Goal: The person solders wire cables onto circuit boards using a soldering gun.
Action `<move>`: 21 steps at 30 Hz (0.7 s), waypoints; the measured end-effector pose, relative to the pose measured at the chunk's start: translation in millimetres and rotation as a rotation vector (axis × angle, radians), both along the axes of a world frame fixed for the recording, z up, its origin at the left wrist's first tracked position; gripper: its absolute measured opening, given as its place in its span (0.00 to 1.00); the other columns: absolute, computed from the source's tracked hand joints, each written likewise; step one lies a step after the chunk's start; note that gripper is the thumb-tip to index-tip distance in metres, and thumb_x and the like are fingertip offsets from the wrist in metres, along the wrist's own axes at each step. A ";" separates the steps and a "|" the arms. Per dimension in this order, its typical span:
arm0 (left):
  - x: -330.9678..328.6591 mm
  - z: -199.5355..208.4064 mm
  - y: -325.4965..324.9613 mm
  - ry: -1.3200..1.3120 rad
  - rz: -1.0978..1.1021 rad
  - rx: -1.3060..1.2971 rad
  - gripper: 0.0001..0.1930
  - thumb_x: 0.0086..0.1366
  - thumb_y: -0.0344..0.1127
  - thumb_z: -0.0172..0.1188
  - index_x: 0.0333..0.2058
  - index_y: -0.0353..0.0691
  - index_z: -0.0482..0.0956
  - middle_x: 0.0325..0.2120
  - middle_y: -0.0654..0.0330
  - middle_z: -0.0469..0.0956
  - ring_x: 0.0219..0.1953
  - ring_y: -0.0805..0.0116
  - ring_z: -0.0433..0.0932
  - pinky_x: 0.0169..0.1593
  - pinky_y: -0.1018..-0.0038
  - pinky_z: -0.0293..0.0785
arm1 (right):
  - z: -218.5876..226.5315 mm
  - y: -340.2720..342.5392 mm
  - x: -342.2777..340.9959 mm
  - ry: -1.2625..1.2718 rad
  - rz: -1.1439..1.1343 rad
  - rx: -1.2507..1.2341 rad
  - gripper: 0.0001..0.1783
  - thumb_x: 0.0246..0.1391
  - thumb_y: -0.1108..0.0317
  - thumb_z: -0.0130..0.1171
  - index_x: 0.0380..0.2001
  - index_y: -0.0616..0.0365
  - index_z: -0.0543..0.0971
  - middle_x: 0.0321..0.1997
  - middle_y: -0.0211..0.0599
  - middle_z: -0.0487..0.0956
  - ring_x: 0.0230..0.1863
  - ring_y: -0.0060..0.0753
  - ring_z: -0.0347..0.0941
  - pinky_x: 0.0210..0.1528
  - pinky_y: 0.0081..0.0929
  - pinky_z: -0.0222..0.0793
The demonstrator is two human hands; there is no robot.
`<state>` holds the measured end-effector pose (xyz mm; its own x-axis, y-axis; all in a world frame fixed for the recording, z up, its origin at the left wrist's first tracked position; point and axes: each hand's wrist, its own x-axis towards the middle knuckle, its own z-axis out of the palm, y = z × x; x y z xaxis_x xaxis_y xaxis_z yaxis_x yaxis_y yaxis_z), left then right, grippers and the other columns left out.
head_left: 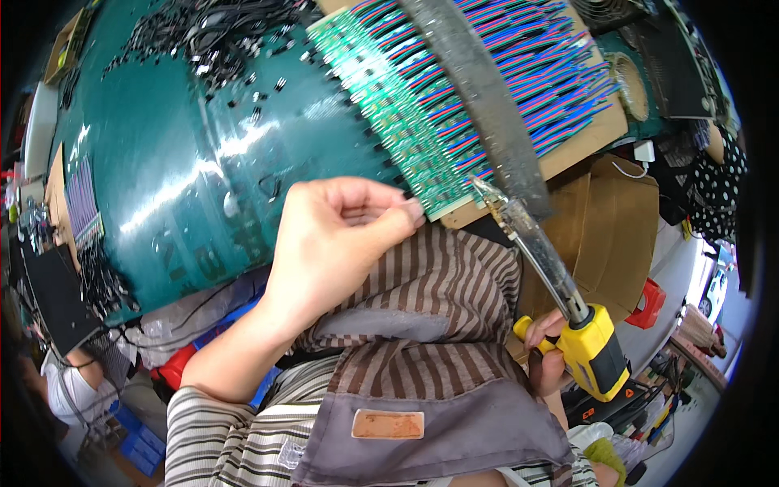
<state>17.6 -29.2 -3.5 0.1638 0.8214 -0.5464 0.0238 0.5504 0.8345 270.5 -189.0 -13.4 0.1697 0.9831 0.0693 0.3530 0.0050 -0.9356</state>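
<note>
My left hand (333,235) pinches the near end of a long row of small green circuit boards (381,105), fingertips at the row's edge. Red, blue and green wires (519,73) run off the boards, and a grey metal bar (479,89) lies across them on a brown cardboard sheet (584,138). My right hand (545,357), mostly hidden at the lower right, grips a yellow-handled soldering iron (596,349). Its long shaft (535,243) reaches up, with the tip right at the last boards next to my left fingertips.
A glossy dark green table (178,162) carries a heap of small black parts and cables (219,32) at the back. Another striped wire strip (81,199) lies at the left edge. A brown cardboard box (617,227) and a red object (647,304) stand at the right. My striped apron fills the foreground.
</note>
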 end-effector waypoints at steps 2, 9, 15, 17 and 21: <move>4.7 2.7 2.1 0.023 -0.024 0.035 0.06 0.56 0.27 0.62 0.28 0.27 0.78 0.24 0.55 0.79 0.26 0.73 0.78 0.33 0.80 0.76 | 6.8 4.4 -6.5 0.182 -0.056 -0.048 0.23 0.55 0.54 0.55 0.36 0.64 0.63 0.37 0.42 0.64 0.27 0.24 0.64 0.24 0.20 0.62; -1.4 -1.3 -7.4 -0.003 0.040 0.007 0.07 0.57 0.26 0.61 0.29 0.26 0.78 0.24 0.53 0.80 0.26 0.73 0.79 0.34 0.80 0.76 | 13.2 60.6 30.1 0.125 -0.317 0.395 0.19 0.60 0.59 0.47 0.43 0.66 0.67 0.44 0.47 0.68 0.22 0.19 0.62 0.21 0.17 0.61; 0.8 -5.2 -3.9 -0.005 0.052 0.028 0.05 0.55 0.26 0.62 0.25 0.29 0.78 0.22 0.53 0.79 0.23 0.71 0.78 0.31 0.78 0.76 | -8.4 119.0 77.9 -0.076 -0.670 0.322 0.10 0.54 0.70 0.57 0.36 0.66 0.75 0.20 0.28 0.74 0.14 0.14 0.64 0.16 0.14 0.58; -1.6 -0.9 -4.5 -0.009 0.043 0.007 0.05 0.55 0.26 0.61 0.26 0.28 0.78 0.22 0.52 0.80 0.24 0.70 0.79 0.31 0.78 0.76 | -10.7 119.4 83.3 -0.089 -0.632 0.343 0.10 0.54 0.70 0.57 0.36 0.66 0.75 0.20 0.28 0.75 0.14 0.14 0.64 0.16 0.14 0.58; -6.3 1.7 -4.0 -0.058 0.059 -0.027 0.07 0.56 0.26 0.62 0.29 0.25 0.78 0.25 0.53 0.80 0.28 0.72 0.79 0.35 0.79 0.75 | -11.7 120.5 75.4 -0.056 -0.625 0.246 0.13 0.59 0.67 0.51 0.43 0.64 0.70 0.23 0.34 0.73 0.16 0.13 0.61 0.18 0.14 0.59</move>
